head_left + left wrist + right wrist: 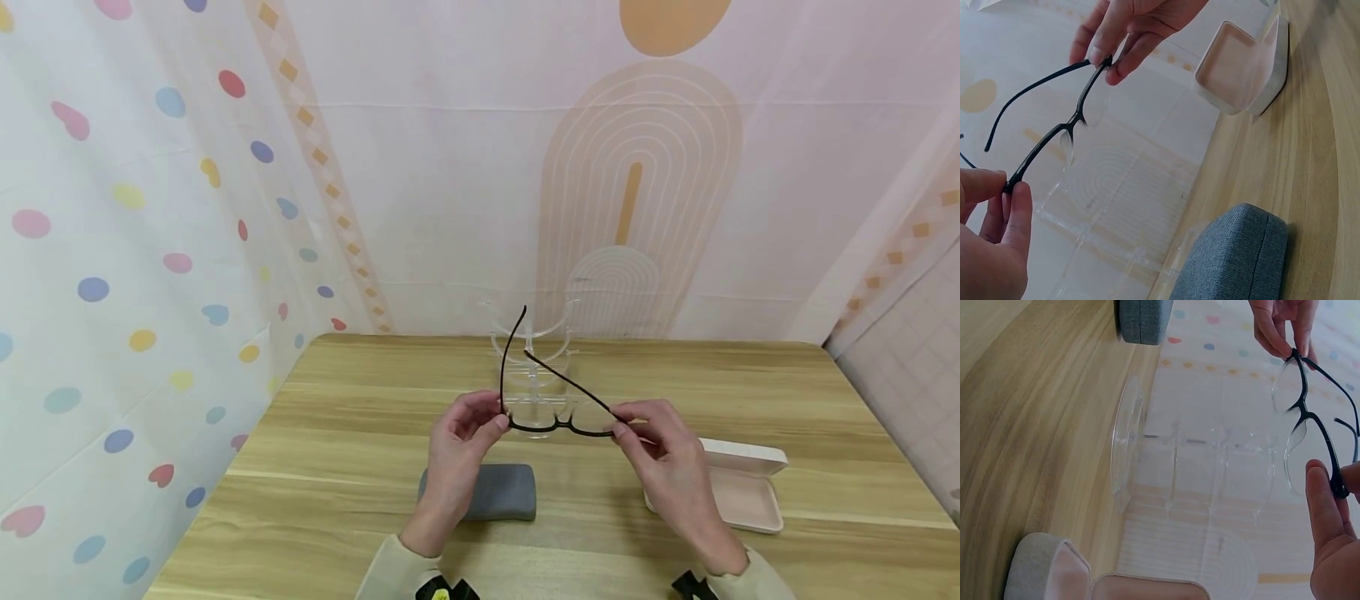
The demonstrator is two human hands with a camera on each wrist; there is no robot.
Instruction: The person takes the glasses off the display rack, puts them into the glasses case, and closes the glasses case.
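Note:
Both hands hold up a pair of black half-rim eyeglasses [562, 425] above the table, temples spread and pointing away. My left hand [459, 467] pinches the left hinge corner between thumb and fingers. At the opposite corner, my right hand [667, 462] pinches the frame the same way. The clear lenses show below the brow bar in the right wrist view. Behind the glasses stands a clear acrylic eyeglass stand [1216, 456] with several tiers. A closed grey fabric glasses case [1229, 256] lies below the left hand, partly hidden by it in the head view.
An opened glasses case [742, 496] with pale pink lining sits at the right, partly behind the right hand. The wooden table [360, 417] runs back to a patterned curtain [442, 208], with a dotted curtain [150, 333] along the left side.

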